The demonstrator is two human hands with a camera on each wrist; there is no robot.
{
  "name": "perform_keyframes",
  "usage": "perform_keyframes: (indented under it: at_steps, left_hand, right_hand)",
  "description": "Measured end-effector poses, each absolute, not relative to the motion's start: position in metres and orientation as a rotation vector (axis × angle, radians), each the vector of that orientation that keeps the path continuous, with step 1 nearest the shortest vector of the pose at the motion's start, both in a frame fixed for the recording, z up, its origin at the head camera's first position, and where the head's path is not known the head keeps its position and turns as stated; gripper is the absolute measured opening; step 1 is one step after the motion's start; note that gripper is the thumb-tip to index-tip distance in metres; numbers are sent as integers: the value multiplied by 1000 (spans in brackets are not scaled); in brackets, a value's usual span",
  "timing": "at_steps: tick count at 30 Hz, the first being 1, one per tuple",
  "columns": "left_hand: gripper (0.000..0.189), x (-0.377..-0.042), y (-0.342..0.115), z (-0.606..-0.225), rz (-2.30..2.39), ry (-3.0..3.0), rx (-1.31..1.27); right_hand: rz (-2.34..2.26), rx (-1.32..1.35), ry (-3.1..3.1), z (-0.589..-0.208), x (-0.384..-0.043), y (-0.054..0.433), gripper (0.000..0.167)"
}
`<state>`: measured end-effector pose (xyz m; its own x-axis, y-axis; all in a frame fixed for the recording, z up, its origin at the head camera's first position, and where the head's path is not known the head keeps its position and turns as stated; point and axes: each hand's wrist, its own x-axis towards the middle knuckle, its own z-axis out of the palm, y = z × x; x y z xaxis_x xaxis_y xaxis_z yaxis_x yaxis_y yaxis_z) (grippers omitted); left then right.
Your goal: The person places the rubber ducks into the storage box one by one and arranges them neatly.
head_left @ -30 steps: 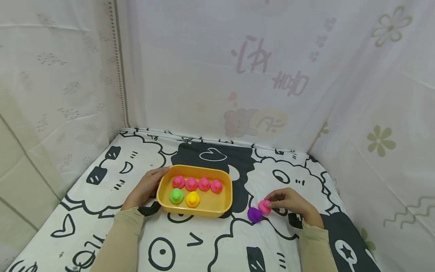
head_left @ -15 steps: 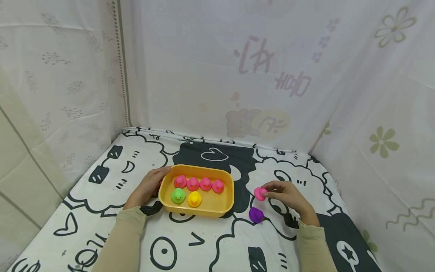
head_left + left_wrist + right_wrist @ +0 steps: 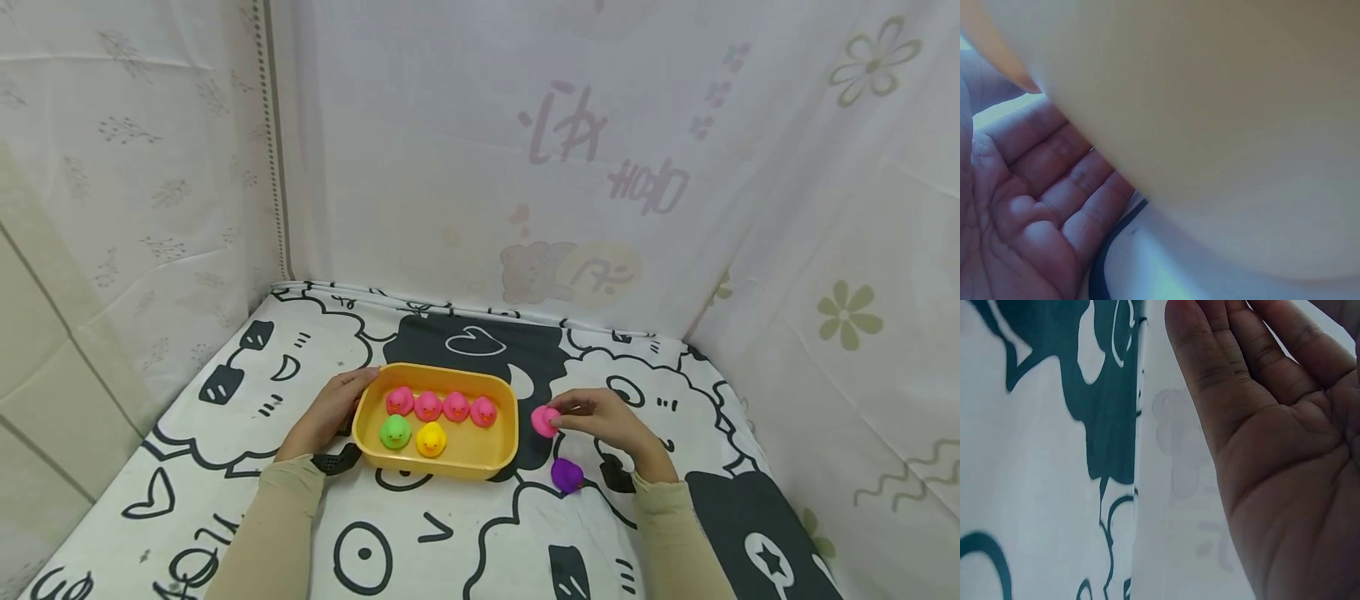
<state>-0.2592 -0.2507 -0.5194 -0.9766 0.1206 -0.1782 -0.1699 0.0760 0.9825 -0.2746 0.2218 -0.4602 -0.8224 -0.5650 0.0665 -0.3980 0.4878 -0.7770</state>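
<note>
My right hand (image 3: 603,418) pinches a pink rubber duck (image 3: 544,421) between thumb and fingertips, close to the right end of the yellow tray (image 3: 487,458). In the right wrist view the palm (image 3: 1285,456) fills the right side and the duck is out of sight. At the tray's left end my left hand (image 3: 327,410) holds the rim; the left wrist view has its fingers (image 3: 1063,150) running behind the tray wall (image 3: 1210,125). Inside the tray, several pink ducks (image 3: 428,406) stand in a row, with a green duck (image 3: 395,432) and a yellow duck (image 3: 431,440) in front.
A purple duck (image 3: 567,475) lies on the black-and-white cartoon cloth (image 3: 420,558), right of the tray and nearer me than the right hand. Pale printed curtains (image 3: 420,167) enclose the cloth at the back and both sides.
My right hand has picked the pink duck up from beside the purple one and carried it away and left toward the tray. The left hand stays at the tray.
</note>
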Motion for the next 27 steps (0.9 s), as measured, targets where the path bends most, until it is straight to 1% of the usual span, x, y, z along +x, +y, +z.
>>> perform_keyframes:
  at_steps: [10,17,22,27]
  left_hand:
    - [74,-260,-250,-519,1999,2119,-64]
    - [74,-260,-250,-519,1992,2126,-74]
    - [74,-261,-250,-520,1988,2133,-71]
    - [73,-262,-251,-519,1989,2131,-74]
  right_hand:
    - [-1208,-961,2467,-443,-283,193,20]
    - [-1187,-1000,2382,-435,-286,166,22]
    - [-1131,-1081,2367,-435,-292,149,23]
    - [-1067,-1098,2345,-434,-298,128,23]
